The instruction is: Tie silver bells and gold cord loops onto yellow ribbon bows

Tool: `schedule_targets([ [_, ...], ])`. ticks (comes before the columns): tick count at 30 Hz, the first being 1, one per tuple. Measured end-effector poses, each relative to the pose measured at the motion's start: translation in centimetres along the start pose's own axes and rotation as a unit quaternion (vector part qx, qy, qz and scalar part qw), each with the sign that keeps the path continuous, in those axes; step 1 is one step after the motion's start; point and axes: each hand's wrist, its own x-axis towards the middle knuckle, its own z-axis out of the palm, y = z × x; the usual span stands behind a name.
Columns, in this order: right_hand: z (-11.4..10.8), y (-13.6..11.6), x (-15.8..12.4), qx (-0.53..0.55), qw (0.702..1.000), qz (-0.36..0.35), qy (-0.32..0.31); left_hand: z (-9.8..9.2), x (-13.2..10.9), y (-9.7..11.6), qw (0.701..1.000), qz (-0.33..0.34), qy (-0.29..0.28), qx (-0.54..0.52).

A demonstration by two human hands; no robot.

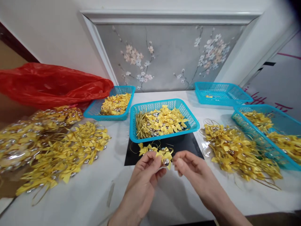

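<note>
Between the thumb and fingers of my left hand [148, 171] is a yellow ribbon ornament with a silver bell [166, 159]. My right hand [191, 168] is just right of it, thumb and fingertips pinched together. Whatever is in that pinch is hidden or too small to make out. A few more ribbon ornaments [144, 150] lie on a black mat [130, 158] just beyond my fingers. Behind them stands a blue plastic basket [134, 130] of yellow ornaments, their gold cords bunched at its left side.
Loose ornament piles lie left [68, 153] and right [242, 150] on the white table [89, 197]. A red plastic bag [54, 84] sits back left beside another filled basket [133, 94]. Two blue baskets, one nearly bare [223, 102] and one part-filled [289, 122], are at right.
</note>
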Motion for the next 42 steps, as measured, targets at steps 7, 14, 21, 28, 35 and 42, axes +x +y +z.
schedule_targets([
  [7, 1.9, 1.3, 0.1, 0.146, 0.988, 0.042, -0.012, 0.4, -0.5, -0.5, 0.998, -0.034, -0.055, 0.003],
  [14, 2.0, 1.3, -0.2, 0.159, 0.987, 0.035, -0.016, 0.0, -1.1, 0.5, 0.997, -0.036, -0.064, 0.039],
  [21, 1.6, 0.4, -0.6, -0.036, 0.998, -0.049, 0.029, 0.2, -1.5, 1.5, 0.976, 0.027, -0.053, 0.211],
  [28, 2.0, 1.3, -0.6, 0.048, 0.998, -0.007, -0.029, 0.7, -1.2, 0.4, 0.982, 0.066, -0.077, 0.16],
  [35, 0.8, 0.5, 0.2, 0.001, 0.999, -0.045, -0.029, 0.1, -1.7, 1.5, 0.885, 0.289, -0.064, 0.359],
  [42, -0.1, -2.2, -0.5, -0.051, 0.984, -0.153, -0.071, -1.4, -2.8, 2.1, 0.793, 0.418, -0.093, 0.434],
])
